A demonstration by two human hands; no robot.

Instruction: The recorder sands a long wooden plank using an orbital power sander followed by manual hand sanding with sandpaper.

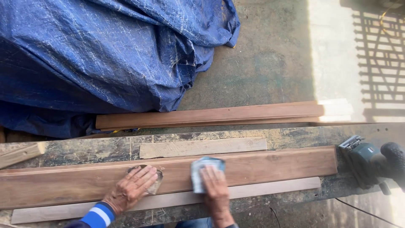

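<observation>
Reddish-brown wood: a long moulded board (253, 166) is lying lengthwise across a stained, paint-flecked worktop (105, 147), running from the left edge almost to the right end. The right hand (216, 185) is lying flat, fingers together, pressing a folded grey-blue sheet of sandpaper (202, 169) onto the board face near the middle. The left hand (133, 188) is lying palm down with fingers slightly spread, pinning a worn pale pad or second sheet (154, 181) on the board's near edge; what exactly that piece is, cannot tell. A blue striped cuff (98, 214) is showing at the left wrist.

A pale thin strip (270, 188) is lying just beside the board on the near side, and a shorter pale offcut (202, 147) is sitting on the far side. A green power sander (371, 162) is resting at the right end of the worktop, its cord (363, 210) trailing off below. More boards (211, 115) are stacked beyond the worktop on the concrete floor, next to a blue tarp (105, 55).

Risks, as a judgement: the board appears unclamped, so a hard stroke could be sliding it toward the sander or off the strip. Fingers riding the moulded edge could be picking up splinters. Uneven pressure could be rounding the profile. The dangling cord could be snagging.
</observation>
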